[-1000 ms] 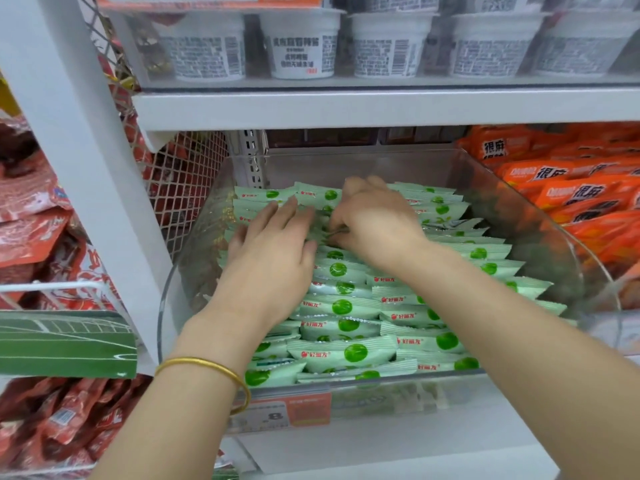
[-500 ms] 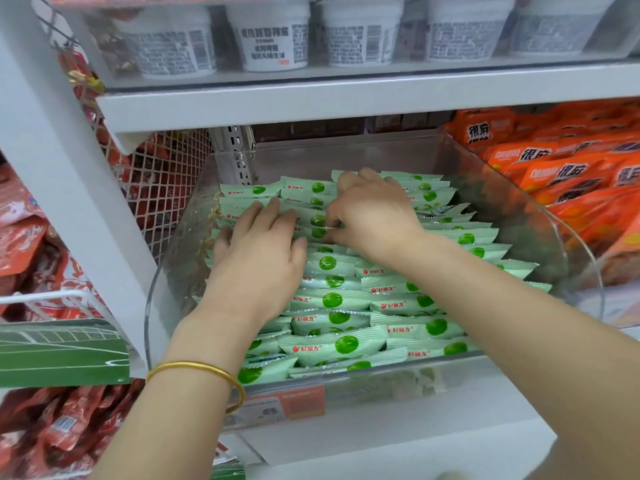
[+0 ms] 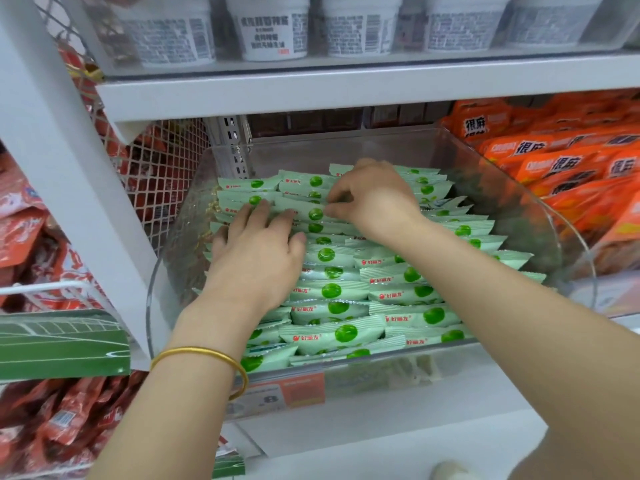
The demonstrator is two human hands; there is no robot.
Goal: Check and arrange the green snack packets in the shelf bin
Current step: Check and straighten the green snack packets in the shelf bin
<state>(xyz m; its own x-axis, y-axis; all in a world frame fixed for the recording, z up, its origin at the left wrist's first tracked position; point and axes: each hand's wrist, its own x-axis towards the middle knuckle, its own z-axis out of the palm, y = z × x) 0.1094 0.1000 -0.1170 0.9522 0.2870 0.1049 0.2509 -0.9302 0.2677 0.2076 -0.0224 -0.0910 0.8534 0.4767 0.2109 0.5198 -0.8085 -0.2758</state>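
Note:
Several light green snack packets (image 3: 332,332) with a green dot lie in overlapping rows inside a clear plastic shelf bin (image 3: 540,209). My left hand (image 3: 256,258) lies flat with straight fingers on the left rows, pressing the packets down. My right hand (image 3: 372,199) reaches toward the back of the bin, its fingers curled and pinching the edge of one green packet (image 3: 304,211) in the back rows. Both hands hide the packets under them.
White tubs (image 3: 273,27) stand on the shelf above the bin. Orange packets (image 3: 554,164) fill the bin on the right. A wire mesh divider (image 3: 166,168) and red packets (image 3: 62,431) are on the left. An orange price tag (image 3: 277,393) hangs below the bin.
Both hands have stayed on the back rows, the left fingers sliding slightly further over the packets. The view has tilted down a little.

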